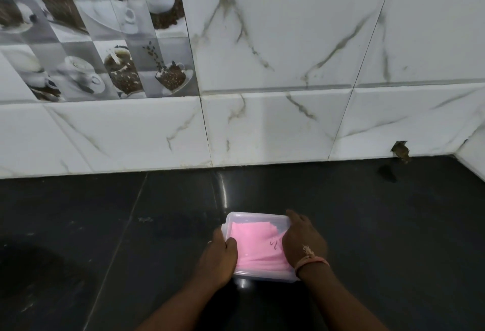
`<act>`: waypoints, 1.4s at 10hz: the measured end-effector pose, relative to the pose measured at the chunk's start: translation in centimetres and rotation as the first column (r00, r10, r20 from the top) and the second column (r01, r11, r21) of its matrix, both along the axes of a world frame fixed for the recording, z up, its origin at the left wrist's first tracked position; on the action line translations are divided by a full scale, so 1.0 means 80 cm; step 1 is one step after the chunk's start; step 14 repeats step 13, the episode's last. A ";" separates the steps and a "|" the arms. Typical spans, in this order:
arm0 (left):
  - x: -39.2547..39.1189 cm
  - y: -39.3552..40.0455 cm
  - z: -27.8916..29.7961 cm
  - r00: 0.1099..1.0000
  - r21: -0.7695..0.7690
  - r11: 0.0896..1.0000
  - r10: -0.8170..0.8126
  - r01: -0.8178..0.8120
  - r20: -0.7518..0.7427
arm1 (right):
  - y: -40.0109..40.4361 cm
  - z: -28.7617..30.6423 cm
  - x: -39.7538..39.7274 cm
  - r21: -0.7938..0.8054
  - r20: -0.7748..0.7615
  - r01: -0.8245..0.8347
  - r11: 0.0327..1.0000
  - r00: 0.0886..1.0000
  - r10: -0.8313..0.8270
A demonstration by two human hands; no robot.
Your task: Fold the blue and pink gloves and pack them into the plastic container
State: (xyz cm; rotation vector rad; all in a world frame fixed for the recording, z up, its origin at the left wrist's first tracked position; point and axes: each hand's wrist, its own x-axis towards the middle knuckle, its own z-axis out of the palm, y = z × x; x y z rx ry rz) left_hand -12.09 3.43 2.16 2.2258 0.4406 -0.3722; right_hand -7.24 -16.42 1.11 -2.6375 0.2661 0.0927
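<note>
The plastic container (258, 223) is showing clear, smooth, slightly frosted walls. Inside it, the pink glove (256, 245) is looking thin, soft and matt. Under the container, the dark stone worktop (105, 225) is gleaming, polished. Behind it, marble-patterned wall tiles (288, 55) are shining glossy.

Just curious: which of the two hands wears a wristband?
The right hand, resting on the pink glove; the left hand, gripping the container, is bare.

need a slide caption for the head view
Both hands, left and right, press pink gloves into a clear container on a dark counter.
</note>
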 end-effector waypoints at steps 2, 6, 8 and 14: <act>0.035 0.018 0.007 0.972 -0.118 0.964 0.234 -0.237 -0.037 | -0.024 0.010 0.000 0.135 -0.167 0.335 0.933 0.935 -0.312; 0.151 0.028 0.032 0.861 -0.459 0.743 0.498 -0.487 -0.108 | -0.028 0.060 0.123 0.323 -0.236 0.293 0.900 0.946 -0.223; 0.232 0.029 0.026 0.833 -0.350 0.761 0.538 -0.546 -0.130 | 0.006 0.056 0.203 0.361 -0.272 0.372 0.855 0.919 -0.285; 0.263 0.055 0.029 0.904 -0.096 0.903 0.424 -0.418 0.055 | 0.023 0.043 0.211 -0.060 -0.076 0.174 0.983 0.981 -0.179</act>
